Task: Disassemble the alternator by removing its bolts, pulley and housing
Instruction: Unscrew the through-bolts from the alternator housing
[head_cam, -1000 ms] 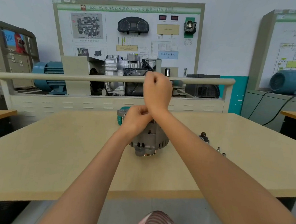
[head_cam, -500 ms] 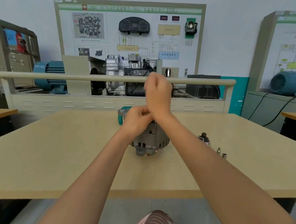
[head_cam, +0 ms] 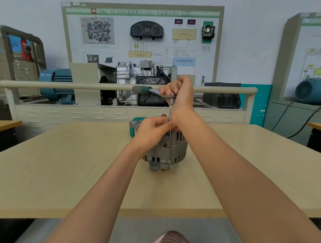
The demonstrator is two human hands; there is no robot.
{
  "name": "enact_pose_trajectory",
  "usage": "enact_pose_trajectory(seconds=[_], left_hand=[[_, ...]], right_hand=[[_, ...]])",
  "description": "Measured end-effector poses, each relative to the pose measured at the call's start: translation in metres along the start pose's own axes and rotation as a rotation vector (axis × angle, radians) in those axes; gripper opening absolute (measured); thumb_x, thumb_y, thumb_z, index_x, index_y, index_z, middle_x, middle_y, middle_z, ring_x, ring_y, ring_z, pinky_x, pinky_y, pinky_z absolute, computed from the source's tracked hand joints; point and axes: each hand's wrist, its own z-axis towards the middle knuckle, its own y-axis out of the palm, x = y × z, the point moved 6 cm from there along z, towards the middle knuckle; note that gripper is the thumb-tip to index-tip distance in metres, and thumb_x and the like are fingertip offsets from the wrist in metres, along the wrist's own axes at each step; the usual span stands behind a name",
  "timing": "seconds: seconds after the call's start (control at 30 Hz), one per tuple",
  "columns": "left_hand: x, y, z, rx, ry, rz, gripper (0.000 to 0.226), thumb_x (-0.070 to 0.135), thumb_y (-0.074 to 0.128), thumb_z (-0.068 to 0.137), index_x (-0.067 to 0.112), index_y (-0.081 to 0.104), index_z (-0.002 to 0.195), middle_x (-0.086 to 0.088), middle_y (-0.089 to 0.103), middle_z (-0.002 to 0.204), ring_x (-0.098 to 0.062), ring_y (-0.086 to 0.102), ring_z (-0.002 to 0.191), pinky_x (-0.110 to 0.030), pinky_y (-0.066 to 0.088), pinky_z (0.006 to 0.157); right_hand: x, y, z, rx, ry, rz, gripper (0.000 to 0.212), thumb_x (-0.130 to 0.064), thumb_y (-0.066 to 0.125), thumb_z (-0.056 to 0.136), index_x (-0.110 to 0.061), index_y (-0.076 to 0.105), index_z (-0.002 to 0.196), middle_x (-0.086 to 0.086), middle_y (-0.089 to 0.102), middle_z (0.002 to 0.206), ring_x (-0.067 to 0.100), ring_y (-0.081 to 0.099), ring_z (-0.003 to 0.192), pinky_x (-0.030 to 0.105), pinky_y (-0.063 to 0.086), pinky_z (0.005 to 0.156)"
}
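Nearest to me, both forearms reach out over the front edge of the beige table point(head_cam: 56, 180). A little farther in, the alternator point(head_cam: 168, 152) stands on the tabletop near its middle, grey ribbed housing upward, its pulley end down against the wood. My left hand point(head_cam: 151, 130) sits on top of the alternator, fingers curled and pinching the lower end of a thin extension bar point(head_cam: 170, 110) where it meets the top of the housing. The bar stands upright. Above it, my right hand point(head_cam: 178, 93) is clenched around the head of a ratchet wrench point(head_cam: 154, 91), whose handle runs out level to the left and ends in a grey and green grip. Just behind the left hand lies another green-handled tool point(head_cam: 133, 126), partly hidden. Beyond the table stands a cream training bench point(head_cam: 61, 112) with a rail, a gearbox point(head_cam: 132, 74) mounted on it, and a wall panel of diagrams point(head_cam: 141, 34).
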Motion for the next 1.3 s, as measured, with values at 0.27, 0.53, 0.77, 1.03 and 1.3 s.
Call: enact_pose_trajectory(seconds=[0.27, 0.53, 0.77, 1.03, 1.3], left_hand=[[-0.006, -0.008, 0.001, 0.145, -0.09, 0.178, 0.036, -0.003, 0.049, 0.089, 0.013, 0.047, 0.057, -0.001, 0.045, 0.052, -0.01, 0.037, 0.052, -0.021, 0.028, 0.046], [-0.004, -0.006, -0.001, 0.1, -0.042, 0.091, 0.014, 0.01, 0.06, 0.086, 0.018, 0.063, 0.075, 0.0, 0.067, 0.074, -0.014, 0.064, 0.077, -0.029, 0.05, 0.068], [-0.004, -0.003, 0.004, -0.018, 0.005, 0.08, 0.017, 0.011, 0.069, 0.084, 0.025, 0.068, 0.092, 0.013, 0.072, 0.077, 0.002, 0.067, 0.078, -0.013, 0.051, 0.07], [-0.008, -0.005, 0.006, 0.018, -0.044, 0.055, 0.031, 0.012, 0.073, 0.081, 0.017, 0.069, 0.111, 0.004, 0.075, 0.086, 0.001, 0.067, 0.083, -0.006, 0.049, 0.07], [-0.006, -0.004, 0.003, 0.081, -0.059, 0.092, 0.013, 0.018, 0.075, 0.08, 0.024, 0.073, 0.091, 0.007, 0.073, 0.08, -0.003, 0.067, 0.083, -0.016, 0.05, 0.073]], right_hand=[[-0.004, 0.014, -0.041, 0.298, -0.762, -1.339, 0.027, -0.017, 0.038, 0.091, -0.007, 0.057, 0.074, 0.004, 0.053, 0.075, 0.018, 0.044, 0.076, 0.03, 0.033, 0.081], [-0.008, 0.018, -0.034, -0.204, -0.899, -1.664, 0.016, -0.011, 0.052, 0.076, -0.004, 0.06, 0.087, 0.01, 0.056, 0.086, 0.027, 0.051, 0.081, 0.034, 0.034, 0.077], [-0.017, 0.011, -0.034, -0.273, -1.016, -1.591, 0.03, 0.012, 0.047, 0.063, 0.006, 0.061, 0.089, 0.022, 0.055, 0.082, 0.037, 0.053, 0.072, 0.045, 0.042, 0.062], [-0.036, -0.015, -0.027, 0.069, -0.954, -1.297, 0.03, 0.008, 0.043, 0.069, 0.005, 0.058, 0.095, 0.018, 0.054, 0.09, 0.032, 0.051, 0.081, 0.045, 0.044, 0.072], [-0.024, -0.088, -0.017, 0.252, -0.642, -1.176, 0.026, 0.009, 0.046, 0.079, -0.009, 0.05, 0.097, 0.0, 0.043, 0.092, 0.013, 0.045, 0.083, 0.028, 0.042, 0.073]])
